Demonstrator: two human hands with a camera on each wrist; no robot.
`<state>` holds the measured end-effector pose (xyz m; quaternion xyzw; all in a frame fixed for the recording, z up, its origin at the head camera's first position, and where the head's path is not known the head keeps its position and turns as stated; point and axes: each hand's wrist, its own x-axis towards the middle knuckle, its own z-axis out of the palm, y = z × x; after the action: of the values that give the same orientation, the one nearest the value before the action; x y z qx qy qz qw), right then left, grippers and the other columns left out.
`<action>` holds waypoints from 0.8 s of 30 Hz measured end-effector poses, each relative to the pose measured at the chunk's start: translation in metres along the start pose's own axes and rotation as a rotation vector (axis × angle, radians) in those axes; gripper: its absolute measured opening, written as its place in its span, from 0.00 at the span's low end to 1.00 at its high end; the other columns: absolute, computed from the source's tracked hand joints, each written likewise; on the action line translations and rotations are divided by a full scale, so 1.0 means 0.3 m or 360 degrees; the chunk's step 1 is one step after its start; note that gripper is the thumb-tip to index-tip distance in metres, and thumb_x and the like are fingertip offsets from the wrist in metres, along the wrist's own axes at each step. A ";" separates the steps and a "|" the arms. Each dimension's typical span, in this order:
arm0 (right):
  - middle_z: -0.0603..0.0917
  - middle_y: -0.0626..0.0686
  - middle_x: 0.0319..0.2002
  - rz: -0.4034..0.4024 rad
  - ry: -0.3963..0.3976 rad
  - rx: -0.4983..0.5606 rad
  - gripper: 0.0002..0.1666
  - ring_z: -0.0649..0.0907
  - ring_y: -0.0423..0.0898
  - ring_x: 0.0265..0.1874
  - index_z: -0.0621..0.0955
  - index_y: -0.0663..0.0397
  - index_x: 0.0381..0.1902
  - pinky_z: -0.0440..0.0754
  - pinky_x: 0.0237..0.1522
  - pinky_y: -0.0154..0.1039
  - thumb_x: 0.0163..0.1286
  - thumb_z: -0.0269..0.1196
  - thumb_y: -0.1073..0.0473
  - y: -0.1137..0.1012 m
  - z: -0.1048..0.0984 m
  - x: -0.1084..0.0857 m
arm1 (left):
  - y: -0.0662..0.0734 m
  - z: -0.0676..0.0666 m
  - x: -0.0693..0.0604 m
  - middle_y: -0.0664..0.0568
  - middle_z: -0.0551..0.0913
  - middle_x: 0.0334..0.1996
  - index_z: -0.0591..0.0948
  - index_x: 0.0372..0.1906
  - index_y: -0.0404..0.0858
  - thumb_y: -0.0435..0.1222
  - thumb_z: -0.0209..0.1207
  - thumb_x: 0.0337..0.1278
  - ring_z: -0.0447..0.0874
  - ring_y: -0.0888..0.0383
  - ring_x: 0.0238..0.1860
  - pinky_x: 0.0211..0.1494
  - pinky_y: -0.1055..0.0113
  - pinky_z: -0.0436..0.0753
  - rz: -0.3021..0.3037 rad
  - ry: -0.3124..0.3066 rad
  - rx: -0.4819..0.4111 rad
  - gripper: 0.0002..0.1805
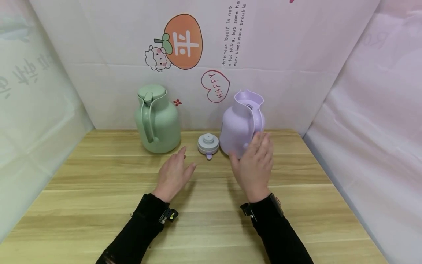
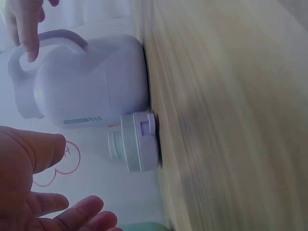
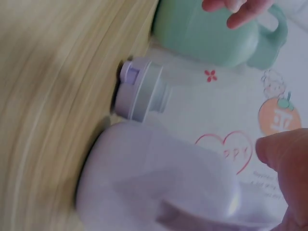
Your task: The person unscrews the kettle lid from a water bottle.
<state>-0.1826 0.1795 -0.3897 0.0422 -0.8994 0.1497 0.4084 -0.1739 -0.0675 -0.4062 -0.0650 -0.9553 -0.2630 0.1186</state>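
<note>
A purple jug (image 1: 232,126) with an uncovered top stands at the back right, its handle turned toward the front. The right hand (image 1: 255,167) is at that handle with fingers extended; whether it touches cannot be told. Left of the jug lies a grey and purple lid (image 1: 208,143), upside down on the table, also visible in the left wrist view (image 2: 139,142). The left hand (image 1: 173,175), fingers relaxed and holding nothing, hovers in front of the gap between the lid and a green jug (image 1: 165,126) whose lid is on.
The wooden table (image 1: 204,227) meets a white printed cloth (image 1: 112,95) behind the jugs. More white cloth (image 1: 369,121) hangs along the right side and the left side.
</note>
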 end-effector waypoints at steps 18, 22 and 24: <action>0.69 0.76 0.71 -0.0407 -0.0282 -0.0134 0.55 0.72 0.81 0.66 0.72 0.50 0.76 0.80 0.57 0.70 0.59 0.71 0.26 -0.129 0.069 -0.104 | -0.087 -0.034 -0.059 0.32 0.84 0.55 0.68 0.76 0.33 0.47 0.68 0.67 0.85 0.36 0.51 0.48 0.44 0.85 0.0053 0.0235 0.0165 0.40; 0.67 0.74 0.74 -0.0358 -0.0494 -0.0130 0.54 0.70 0.80 0.69 0.69 0.46 0.78 0.77 0.59 0.73 0.63 0.67 0.25 -0.141 0.076 -0.123 | -0.112 -0.057 -0.063 0.31 0.84 0.54 0.68 0.75 0.32 0.48 0.68 0.67 0.86 0.34 0.50 0.48 0.42 0.85 0.0014 0.0262 0.0174 0.40; 0.64 0.74 0.75 -0.0331 -0.0579 -0.0106 0.55 0.68 0.80 0.70 0.67 0.45 0.79 0.75 0.61 0.74 0.63 0.67 0.25 -0.147 0.078 -0.129 | -0.125 -0.072 -0.066 0.31 0.85 0.53 0.68 0.75 0.31 0.48 0.67 0.68 0.86 0.34 0.48 0.46 0.42 0.85 -0.0016 0.0254 0.0180 0.40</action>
<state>-0.1652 0.1286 -0.4228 0.1475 -0.9536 0.0669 0.2537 -0.1578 -0.1120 -0.4115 -0.0323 -0.9564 -0.2136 0.1965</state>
